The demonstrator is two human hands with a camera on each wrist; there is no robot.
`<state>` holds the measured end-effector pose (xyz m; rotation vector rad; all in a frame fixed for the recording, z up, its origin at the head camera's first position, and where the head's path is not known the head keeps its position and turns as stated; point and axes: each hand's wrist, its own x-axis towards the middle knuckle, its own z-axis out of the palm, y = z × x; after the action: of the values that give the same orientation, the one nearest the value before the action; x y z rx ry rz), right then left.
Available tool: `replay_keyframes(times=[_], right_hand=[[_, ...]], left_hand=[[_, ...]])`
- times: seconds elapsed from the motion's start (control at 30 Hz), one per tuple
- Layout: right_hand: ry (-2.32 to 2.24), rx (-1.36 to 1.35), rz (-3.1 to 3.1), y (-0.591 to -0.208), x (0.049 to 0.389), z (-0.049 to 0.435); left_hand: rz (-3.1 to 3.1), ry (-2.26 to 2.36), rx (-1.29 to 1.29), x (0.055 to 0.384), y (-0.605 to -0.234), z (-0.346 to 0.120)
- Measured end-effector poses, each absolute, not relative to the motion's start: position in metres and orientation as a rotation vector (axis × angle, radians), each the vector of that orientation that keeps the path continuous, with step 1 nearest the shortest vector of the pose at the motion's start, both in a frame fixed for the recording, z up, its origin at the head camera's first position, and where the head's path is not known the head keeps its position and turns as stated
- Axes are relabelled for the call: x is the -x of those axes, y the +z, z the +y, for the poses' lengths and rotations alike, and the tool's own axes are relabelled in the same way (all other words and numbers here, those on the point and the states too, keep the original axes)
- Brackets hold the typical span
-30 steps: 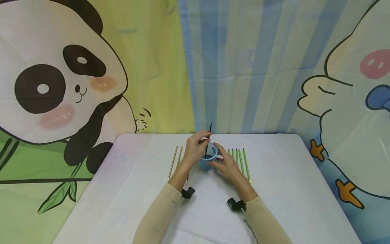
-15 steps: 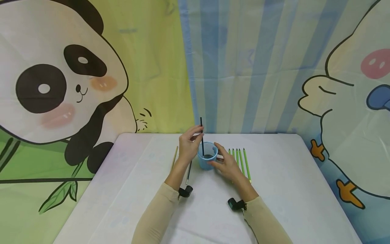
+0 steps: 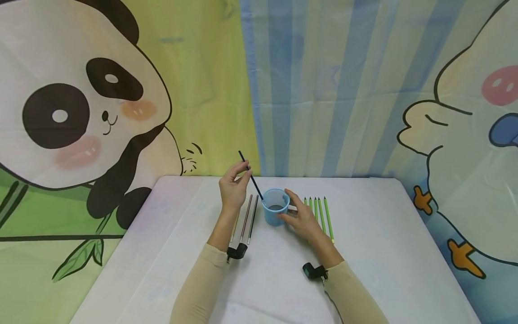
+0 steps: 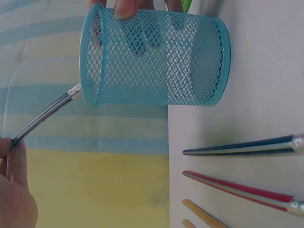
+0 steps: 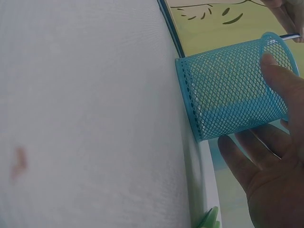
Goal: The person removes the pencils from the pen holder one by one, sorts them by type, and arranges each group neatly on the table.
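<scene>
A light-blue mesh pen holder (image 3: 272, 219) stands upright on the white table. My right hand (image 3: 299, 216) holds it from the right, thumb near the rim and the other fingers around its side. To the left, my left hand (image 3: 234, 191) pinches a paintbrush (image 4: 47, 113) by its dark handle. The brush slants down to the right, its silver ferrule right at the holder's left rim. On the table left of the holder lie a dark blue paintbrush (image 4: 237, 146), a red paintbrush (image 4: 237, 190) and yellow-handled ones (image 4: 202, 211), partly hidden by my left arm in the head view.
Several green pencils (image 3: 328, 220) lie side by side right of the holder, partly behind my right hand and wrist. A cartoon panda curtain (image 3: 121, 135) and a striped blue curtain (image 3: 315, 90) hang behind the table's far edge.
My left hand has moved left and slightly up, bringing the paintbrush from inside the holder to its left rim, now tilted. The brushes on the table show more. My right hand stays on the holder.
</scene>
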<state>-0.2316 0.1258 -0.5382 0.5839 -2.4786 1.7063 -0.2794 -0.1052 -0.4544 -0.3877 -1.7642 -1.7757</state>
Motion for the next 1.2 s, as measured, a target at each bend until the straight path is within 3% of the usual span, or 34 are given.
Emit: replay_keyframes(times=[0.4,1.2], right_hand=[[1.696,-0.601,-2.468,-0.538,0.233,0.124],[1.730,-0.572,-2.483,-0.536,0.232,0.126]], left_hand=[[-1.643,-1.775,0.263,0.268,-0.426,-0.122],[-1.930,-1.700,0.188,0.278,-0.467,-0.180]])
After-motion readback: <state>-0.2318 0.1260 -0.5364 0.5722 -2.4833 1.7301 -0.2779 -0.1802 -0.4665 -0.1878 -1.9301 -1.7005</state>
